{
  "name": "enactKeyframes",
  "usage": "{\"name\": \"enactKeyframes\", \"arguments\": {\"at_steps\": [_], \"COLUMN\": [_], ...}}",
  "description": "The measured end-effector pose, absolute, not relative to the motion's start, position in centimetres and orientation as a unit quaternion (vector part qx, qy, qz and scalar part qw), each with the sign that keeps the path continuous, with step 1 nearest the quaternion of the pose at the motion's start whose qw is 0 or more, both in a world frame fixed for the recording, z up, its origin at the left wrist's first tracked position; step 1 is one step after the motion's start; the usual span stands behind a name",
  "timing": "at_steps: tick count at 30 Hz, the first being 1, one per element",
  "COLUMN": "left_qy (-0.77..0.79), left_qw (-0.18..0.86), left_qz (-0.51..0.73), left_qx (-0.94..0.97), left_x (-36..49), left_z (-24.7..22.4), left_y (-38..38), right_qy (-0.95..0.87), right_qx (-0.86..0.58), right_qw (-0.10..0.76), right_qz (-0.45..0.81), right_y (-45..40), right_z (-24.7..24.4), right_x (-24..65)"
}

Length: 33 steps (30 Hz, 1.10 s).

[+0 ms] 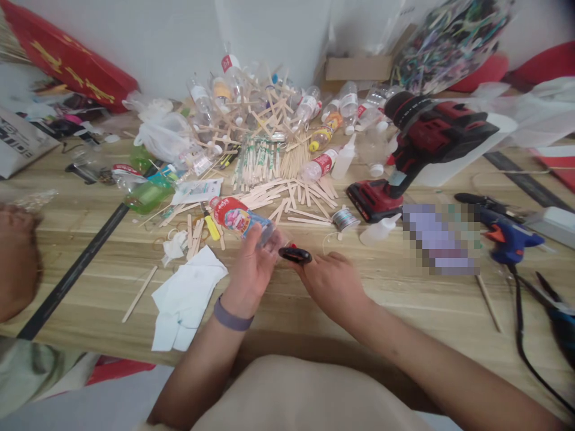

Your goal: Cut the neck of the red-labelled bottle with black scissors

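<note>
My left hand point(251, 269) grips a clear plastic bottle point(238, 216) with a red and blue label. The bottle lies tilted, its label end pointing away to the left and its other end near my right hand. My right hand point(335, 281) is closed around a black-handled tool point(295, 255) with a bit of red beside it. The tool meets the near end of the bottle; its working end is hidden, so its kind is unclear. White paper sheets point(188, 299) lie left of my left wrist, and a yellow-handled tool point(211, 227) rests beyond it.
Wooden sticks point(296, 158) and several plastic bottles point(348, 105) crowd the back. A red cordless drill point(431, 131) stands at right, near a small squeeze bottle point(380, 229) and a blue glue gun point(507, 236) with its cable. Another person's hand point(18, 263) rests at far left.
</note>
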State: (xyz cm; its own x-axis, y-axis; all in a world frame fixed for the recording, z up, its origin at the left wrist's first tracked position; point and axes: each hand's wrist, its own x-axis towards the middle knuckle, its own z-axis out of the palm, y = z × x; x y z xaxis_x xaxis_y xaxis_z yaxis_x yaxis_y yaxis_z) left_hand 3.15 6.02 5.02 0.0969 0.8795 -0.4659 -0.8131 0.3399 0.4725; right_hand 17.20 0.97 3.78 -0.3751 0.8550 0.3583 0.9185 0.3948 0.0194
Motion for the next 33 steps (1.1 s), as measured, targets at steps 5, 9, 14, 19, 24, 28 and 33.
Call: {"name": "enactKeyframes", "arguments": {"at_steps": [5,9,14,19,24,28,33], "left_qy": [0.36,0.349,0.342,0.356,0.361,0.339,0.288], "left_qw": [0.738,0.739,0.721,0.704,0.696,0.681,0.646], "left_qz": [0.569,0.575,0.602,0.614,0.62,0.644,0.683], "left_qx": [0.052,0.041,0.034,0.035,0.037,0.082,0.186], "left_x": [3.2,3.2,3.1,3.2,3.4,3.5,3.4], "left_z": [4.8,4.5,4.2,4.9,5.0,4.6,4.8], "left_y": [6.2,6.3,6.3,6.1,5.8,5.4,5.2], "right_qy": [-0.809,-0.795,-0.765,-0.725,-0.685,-0.649,-0.593], "right_qx": [-0.54,-0.58,-0.628,-0.655,-0.627,-0.601,-0.555], "right_qw": [0.184,0.166,0.135,0.152,0.237,0.298,0.328], "right_qz": [-0.14,-0.056,0.042,0.151,0.284,0.36,0.483], "right_y": [1.4,2.0,1.8,1.4,1.3,1.3,1.2], "right_z": [3.8,3.9,3.7,3.4,3.0,2.9,3.6], "right_x": [17.5,17.3,16.5,16.0,16.2,16.3,16.0]}}
